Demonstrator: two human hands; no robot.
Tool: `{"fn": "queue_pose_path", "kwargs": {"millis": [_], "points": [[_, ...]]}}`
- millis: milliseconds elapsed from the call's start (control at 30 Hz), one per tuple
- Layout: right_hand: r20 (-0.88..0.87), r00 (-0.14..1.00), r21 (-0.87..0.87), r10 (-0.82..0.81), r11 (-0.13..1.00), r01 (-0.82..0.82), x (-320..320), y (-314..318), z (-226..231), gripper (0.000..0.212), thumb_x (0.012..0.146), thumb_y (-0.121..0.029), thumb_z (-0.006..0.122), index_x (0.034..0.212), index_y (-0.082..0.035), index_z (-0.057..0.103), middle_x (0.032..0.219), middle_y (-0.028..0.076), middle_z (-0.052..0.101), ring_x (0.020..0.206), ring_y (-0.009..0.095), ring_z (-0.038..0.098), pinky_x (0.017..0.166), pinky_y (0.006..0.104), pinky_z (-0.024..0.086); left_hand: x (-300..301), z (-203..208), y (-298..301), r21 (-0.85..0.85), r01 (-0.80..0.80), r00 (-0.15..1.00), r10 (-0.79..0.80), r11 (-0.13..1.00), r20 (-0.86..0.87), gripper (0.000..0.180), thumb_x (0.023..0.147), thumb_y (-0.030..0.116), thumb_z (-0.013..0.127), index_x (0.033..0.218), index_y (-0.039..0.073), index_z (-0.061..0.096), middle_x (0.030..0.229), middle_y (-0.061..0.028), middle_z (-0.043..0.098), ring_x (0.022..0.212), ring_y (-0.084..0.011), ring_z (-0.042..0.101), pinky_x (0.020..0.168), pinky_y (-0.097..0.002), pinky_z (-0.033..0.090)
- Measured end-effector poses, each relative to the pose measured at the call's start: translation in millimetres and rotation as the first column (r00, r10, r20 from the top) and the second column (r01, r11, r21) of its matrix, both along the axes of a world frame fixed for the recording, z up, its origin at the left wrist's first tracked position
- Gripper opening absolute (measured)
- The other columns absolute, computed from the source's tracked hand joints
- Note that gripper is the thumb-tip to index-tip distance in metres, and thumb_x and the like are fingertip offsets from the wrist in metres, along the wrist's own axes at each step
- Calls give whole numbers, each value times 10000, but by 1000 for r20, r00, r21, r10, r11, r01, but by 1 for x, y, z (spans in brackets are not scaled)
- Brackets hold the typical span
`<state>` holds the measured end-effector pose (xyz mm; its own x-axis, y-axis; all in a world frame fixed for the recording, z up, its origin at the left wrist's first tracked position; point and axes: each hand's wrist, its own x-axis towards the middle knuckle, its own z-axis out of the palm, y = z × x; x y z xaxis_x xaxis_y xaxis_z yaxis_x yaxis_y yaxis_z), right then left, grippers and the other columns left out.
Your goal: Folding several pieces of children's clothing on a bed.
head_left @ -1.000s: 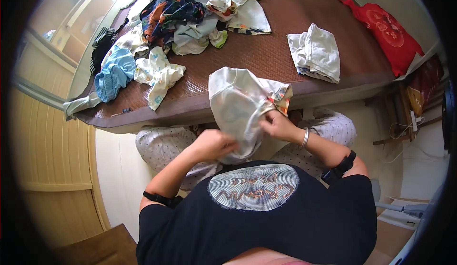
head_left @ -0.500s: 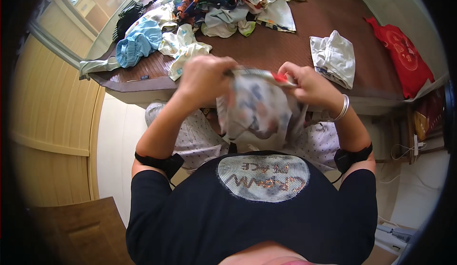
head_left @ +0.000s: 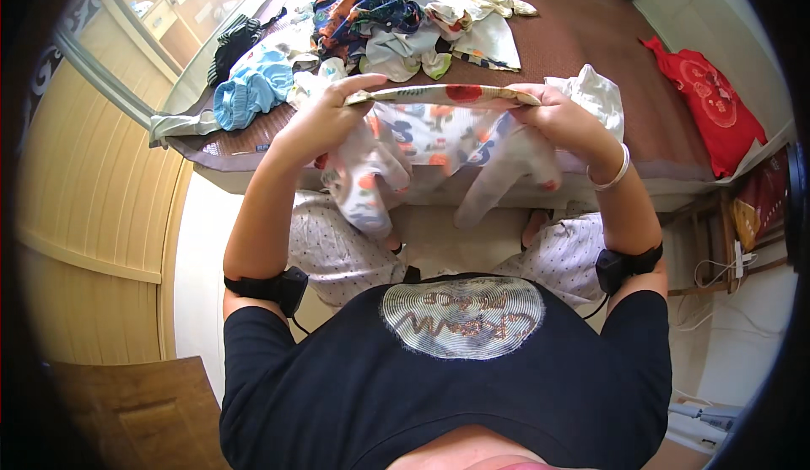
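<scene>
Between my hands a pair of small printed pants [head_left: 434,132] is stretched out by its top edge, over the near edge of the bed. White fabric with orange and blue figures shows below a cream band with a red spot; two leg-like parts hang down, slightly blurred. My left hand [head_left: 325,124] is closed on the left end of the band, thumb extended along it. My right hand [head_left: 564,122] pinches the right end, its fingers partly hidden by the cloth. Just behind my right hand lies a folded white garment [head_left: 601,99].
On the brown bed mat [head_left: 582,35] a heap of clothes includes a dark patterned garment [head_left: 359,18] and light-blue shorts [head_left: 253,90]. A red bag-like cloth item [head_left: 704,107] lies at the right edge. Wooden panels [head_left: 93,217] stand left; a white cable [head_left: 717,263] hangs at right.
My hands have moved apart and slightly away from me, pulling the band wide. The bunched cloth has opened out, and its two legs now hang separately.
</scene>
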<state>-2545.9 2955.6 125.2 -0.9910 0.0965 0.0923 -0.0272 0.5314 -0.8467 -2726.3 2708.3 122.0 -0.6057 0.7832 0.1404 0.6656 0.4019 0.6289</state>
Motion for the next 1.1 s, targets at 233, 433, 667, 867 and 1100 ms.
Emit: {"fn": "queue_pose_path", "kwargs": {"millis": [233, 433, 667, 867, 1100], "points": [[-127, 981, -379, 149, 906, -187, 0, -7, 4, 247, 808, -42, 589, 1051, 2, 590, 994, 51, 614, 916, 91, 568, 746, 242, 474, 5, 4, -9, 424, 172, 745, -399, 889, 535, 426, 746, 15, 666, 1156, 76, 574, 885, -34, 637, 737, -103, 585, 657, -253, 491], [-493, 860, 492, -130, 774, 399, -9, 0, -2, 170, 749, -149, 643, 812, 9, 662, 765, 65, 623, 656, 107, 581, 557, 264, 437, 15, 5, 1, -45, -170, 978, 163, 984, -131, 324, 783, 371, 611, 781, 53, 675, 698, -135, 618, 630, -263, 604, 596, -357, 458], [-45, 980, 59, -195, 979, 197, -26, -33, 0, 186, 816, -177, 552, 800, -11, 632, 765, 82, 625, 659, 214, 610, 580, 317, 480, 24, 0, 34, 152, -108, 983, 128, 982, -130, 478, 876, 425, 489, 708, -5, 614, 629, -152, 591, 554, -273, 582, 547, -379, 434], [-107, 948, -481, 301, 818, -314, -19, -39, -25, 283, 872, -151, 576, 1107, -10, 506, 975, 50, 593, 840, 98, 565, 734, 246, 484, 45, -17, 42, 439, 255, 863, -408, 862, 299, 394, 752, 17, 666, 1081, 17, 449, 938, -38, 532, 876, -78, 486, 757, -246, 433], [-401, 906, -635, 138, 671, -383, -17, -40, -98, 634, 762, -199, 708, 1273, -13, 380, 1167, 64, 524, 1010, 158, 511, 904, 293, 399, 32, -13, 27, 584, 134, 779, -449, 801, 437, 392, 782, -9, 622, 1139, 28, 463, 985, -11, 559, 933, -66, 502, 838, -236, 410]]}}
